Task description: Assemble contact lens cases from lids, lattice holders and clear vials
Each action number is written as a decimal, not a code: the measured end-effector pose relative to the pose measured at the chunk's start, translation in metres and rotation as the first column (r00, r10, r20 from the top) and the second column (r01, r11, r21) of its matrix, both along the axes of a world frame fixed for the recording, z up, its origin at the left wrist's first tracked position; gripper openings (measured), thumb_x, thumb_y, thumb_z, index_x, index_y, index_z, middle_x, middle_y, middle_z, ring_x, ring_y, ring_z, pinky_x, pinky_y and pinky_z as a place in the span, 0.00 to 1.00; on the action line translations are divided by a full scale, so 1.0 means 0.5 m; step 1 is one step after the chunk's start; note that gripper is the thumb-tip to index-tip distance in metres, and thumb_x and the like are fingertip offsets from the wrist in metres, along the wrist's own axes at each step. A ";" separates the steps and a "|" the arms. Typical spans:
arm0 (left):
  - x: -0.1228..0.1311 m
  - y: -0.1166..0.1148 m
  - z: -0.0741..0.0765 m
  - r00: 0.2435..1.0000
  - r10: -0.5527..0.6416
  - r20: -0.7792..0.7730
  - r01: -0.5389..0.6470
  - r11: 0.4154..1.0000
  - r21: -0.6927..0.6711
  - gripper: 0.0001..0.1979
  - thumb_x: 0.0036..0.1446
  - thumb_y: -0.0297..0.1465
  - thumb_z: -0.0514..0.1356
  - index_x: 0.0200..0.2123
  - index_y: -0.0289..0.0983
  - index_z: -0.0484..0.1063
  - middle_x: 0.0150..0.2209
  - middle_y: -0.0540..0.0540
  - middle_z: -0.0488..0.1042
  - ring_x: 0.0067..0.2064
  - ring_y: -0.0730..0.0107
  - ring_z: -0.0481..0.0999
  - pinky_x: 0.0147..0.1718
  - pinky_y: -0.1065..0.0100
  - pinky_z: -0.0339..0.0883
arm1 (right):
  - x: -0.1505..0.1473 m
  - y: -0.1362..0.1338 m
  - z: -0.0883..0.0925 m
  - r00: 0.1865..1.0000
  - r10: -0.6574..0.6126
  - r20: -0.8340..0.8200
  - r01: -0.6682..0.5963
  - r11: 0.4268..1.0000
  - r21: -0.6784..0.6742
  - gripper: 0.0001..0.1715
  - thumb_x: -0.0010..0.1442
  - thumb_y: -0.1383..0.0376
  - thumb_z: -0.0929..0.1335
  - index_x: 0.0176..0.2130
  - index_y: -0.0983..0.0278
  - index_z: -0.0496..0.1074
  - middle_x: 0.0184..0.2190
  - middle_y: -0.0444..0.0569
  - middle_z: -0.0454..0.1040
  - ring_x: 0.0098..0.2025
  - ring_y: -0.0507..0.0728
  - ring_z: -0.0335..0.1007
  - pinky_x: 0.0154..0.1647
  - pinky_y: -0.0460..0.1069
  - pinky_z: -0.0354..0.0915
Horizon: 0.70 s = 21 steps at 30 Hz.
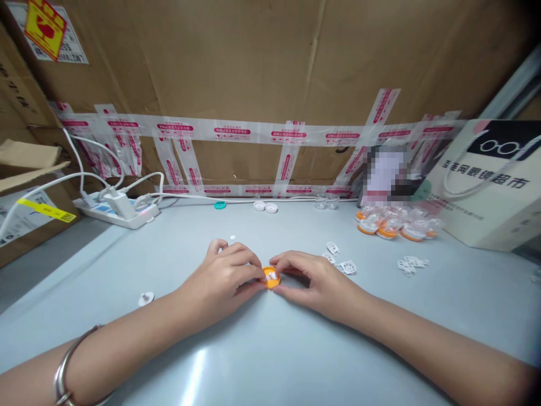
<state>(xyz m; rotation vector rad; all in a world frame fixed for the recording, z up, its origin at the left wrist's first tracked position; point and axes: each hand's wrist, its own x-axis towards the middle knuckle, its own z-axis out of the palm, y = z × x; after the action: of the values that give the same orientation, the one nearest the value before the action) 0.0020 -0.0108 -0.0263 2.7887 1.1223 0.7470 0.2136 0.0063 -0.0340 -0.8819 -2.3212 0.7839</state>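
An orange round plastic base (269, 283) with small white parts inside rests on the table between my hands. My left hand (232, 270) grips its left side with bent fingers and thumb. From the other side, the fingers and thumb of my right hand (315, 282) hold its right edge and touch the white parts (273, 276). Loose white flat plastic pieces (348, 267) lie just beyond my right hand. A white disc with a peg (146, 299) lies left of my left forearm, and a tiny white piece (233, 237) sits behind my left hand.
Several orange-based pieces with clear tops (389, 225) cluster at the back right, before a paper bag (490, 186). More white pieces (412, 264) lie nearby. A teal disc (220, 205), white discs (265, 207) and clear caps (327, 202) line the back. A power strip (127, 217) stands left.
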 end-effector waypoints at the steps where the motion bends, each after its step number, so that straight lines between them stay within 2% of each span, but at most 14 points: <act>1: 0.000 0.000 0.000 1.000 -0.001 0.003 0.001 1.000 -0.005 0.06 0.59 0.31 0.56 0.37 0.43 0.73 0.35 0.53 0.75 0.39 0.71 0.71 0.38 0.63 0.47 | 0.000 0.000 0.000 1.000 0.005 0.001 -0.005 1.000 0.008 0.04 0.55 0.66 0.66 0.35 0.62 0.69 0.40 0.46 0.72 0.40 0.51 0.69 0.43 0.46 0.65; 7: 0.000 -0.003 0.006 1.000 0.010 0.028 -0.009 0.999 -0.046 0.05 0.59 0.32 0.56 0.37 0.45 0.72 0.35 0.54 0.74 0.39 0.72 0.70 0.39 0.64 0.47 | 0.003 -0.001 0.009 1.000 -0.004 -0.022 0.005 0.999 0.036 0.07 0.54 0.63 0.68 0.36 0.62 0.69 0.40 0.47 0.73 0.44 0.53 0.69 0.44 0.47 0.65; 11: -0.007 0.003 0.010 0.998 0.049 0.024 -0.048 0.996 -0.070 0.07 0.59 0.32 0.55 0.36 0.44 0.73 0.36 0.53 0.74 0.39 0.72 0.70 0.39 0.64 0.48 | 0.016 0.002 0.024 0.993 -0.105 -0.061 0.111 0.988 0.105 0.06 0.56 0.62 0.67 0.34 0.61 0.68 0.38 0.47 0.74 0.46 0.54 0.69 0.46 0.48 0.64; 16: -0.032 0.024 0.016 0.987 0.159 0.019 -0.157 0.984 -0.084 0.08 0.59 0.31 0.53 0.33 0.42 0.72 0.35 0.52 0.75 0.40 0.70 0.70 0.38 0.64 0.50 | 0.037 0.019 0.039 0.953 -0.261 -0.155 0.295 0.919 0.262 0.06 0.58 0.66 0.63 0.36 0.62 0.69 0.36 0.48 0.73 0.39 0.53 0.70 0.42 0.49 0.65; 19: -0.044 0.029 0.026 0.973 0.230 0.020 -0.227 0.969 -0.102 0.08 0.57 0.34 0.55 0.29 0.40 0.71 0.33 0.52 0.74 0.38 0.68 0.71 0.38 0.64 0.51 | 0.041 0.044 0.052 0.913 -0.390 -0.121 0.407 0.884 0.229 0.07 0.57 0.64 0.64 0.33 0.63 0.70 0.29 0.46 0.72 0.30 0.52 0.68 0.33 0.47 0.65; 21: -0.046 0.027 0.032 0.967 0.255 0.019 -0.252 0.961 -0.112 0.10 0.56 0.36 0.55 0.26 0.38 0.70 0.31 0.52 0.74 0.36 0.68 0.71 0.38 0.64 0.51 | 0.035 0.075 0.063 0.896 -0.444 -0.009 0.439 0.883 0.166 0.09 0.56 0.60 0.64 0.33 0.63 0.71 0.26 0.45 0.72 0.28 0.52 0.67 0.30 0.47 0.63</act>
<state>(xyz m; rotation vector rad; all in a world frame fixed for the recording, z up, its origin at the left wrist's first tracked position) -0.0211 0.0028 -0.0101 2.5630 1.4854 0.7227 0.2312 0.0439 -0.0027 -1.2891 -2.0512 0.3797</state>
